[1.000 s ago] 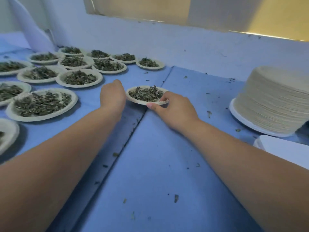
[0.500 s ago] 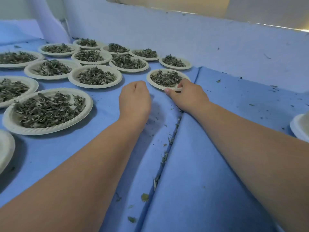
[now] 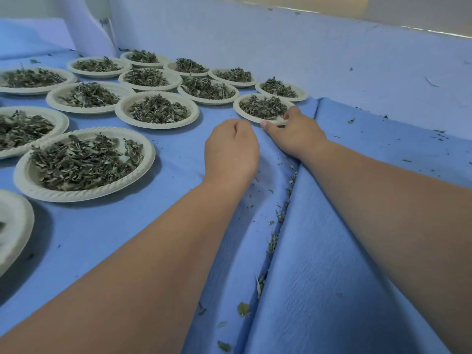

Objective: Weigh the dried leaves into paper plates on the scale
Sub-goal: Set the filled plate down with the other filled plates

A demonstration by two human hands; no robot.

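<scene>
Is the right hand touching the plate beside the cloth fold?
Touching. Head view: the right hand pinches the plate at its near rim with thumb and fingers.

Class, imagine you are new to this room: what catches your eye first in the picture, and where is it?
Rows of round white paper plates heaped with dried green leaves cover the left half of the blue cloth. At centre, the right hand pinches the rim of one such plate, the left hand curled beside it.
</scene>
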